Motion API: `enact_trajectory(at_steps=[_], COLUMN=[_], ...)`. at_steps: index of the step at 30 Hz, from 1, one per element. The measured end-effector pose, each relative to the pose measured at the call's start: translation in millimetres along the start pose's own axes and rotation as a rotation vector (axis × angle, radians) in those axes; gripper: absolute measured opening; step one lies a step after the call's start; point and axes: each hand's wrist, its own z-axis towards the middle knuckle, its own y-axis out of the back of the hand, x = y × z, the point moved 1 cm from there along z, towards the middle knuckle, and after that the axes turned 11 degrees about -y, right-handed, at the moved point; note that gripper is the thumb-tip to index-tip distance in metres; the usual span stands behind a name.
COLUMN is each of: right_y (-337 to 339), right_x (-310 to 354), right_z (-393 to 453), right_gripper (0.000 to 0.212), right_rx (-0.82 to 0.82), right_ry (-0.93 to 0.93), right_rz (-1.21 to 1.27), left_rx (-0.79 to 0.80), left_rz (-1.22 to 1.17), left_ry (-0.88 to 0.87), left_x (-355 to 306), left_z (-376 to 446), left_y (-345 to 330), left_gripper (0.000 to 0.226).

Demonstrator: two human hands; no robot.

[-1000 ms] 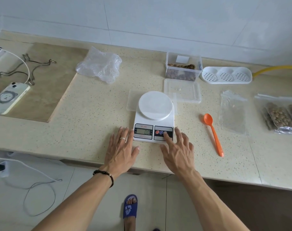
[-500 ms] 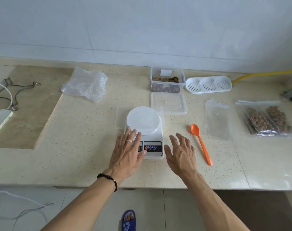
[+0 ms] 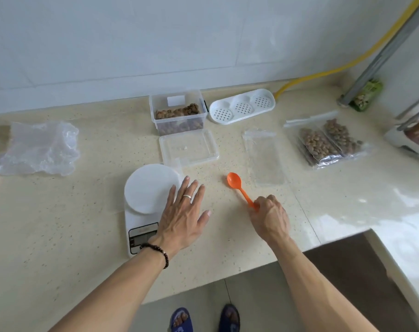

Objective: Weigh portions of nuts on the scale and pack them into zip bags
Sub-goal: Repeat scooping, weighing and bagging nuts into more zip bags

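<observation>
Orange spoon now pinched at handle by right hand; left hand, fingers spread, moved onto scale.

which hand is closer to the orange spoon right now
Right. The right hand pinches the orange spoon by its handle end; the left hand lies flat over the scale, apart from the spoon.

Home kitchen: speckled countertop, tiled wall.
</observation>
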Motion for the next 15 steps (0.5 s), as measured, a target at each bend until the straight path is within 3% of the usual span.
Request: enact_trajectory(at_steps=[5,9,13,15], right_y=[2,6,6,3], right_x=[24,69,110,127], right_z=[16,27,41,50], right_gripper=[0.008,0.013,0.010,0.033], right_rx=[0.131,0.317,0.451,0.532], right_ry=[-0.034,-0.066,0.039,0.074], right_rz=[0.314,0.674,0.678,0.661], left_rx=[-0.127,-0.047,0.059,0.089], left_rz=[-0.041,-0.052,-0.069,-0.083], left_ry=[0.107,0.255,0.346,0.378], left_x=[23,49,64,68], left_z=[3,5,25,31], left_y=[13,31,48,49], left_gripper=[0.071,0.094,0.113,0.118])
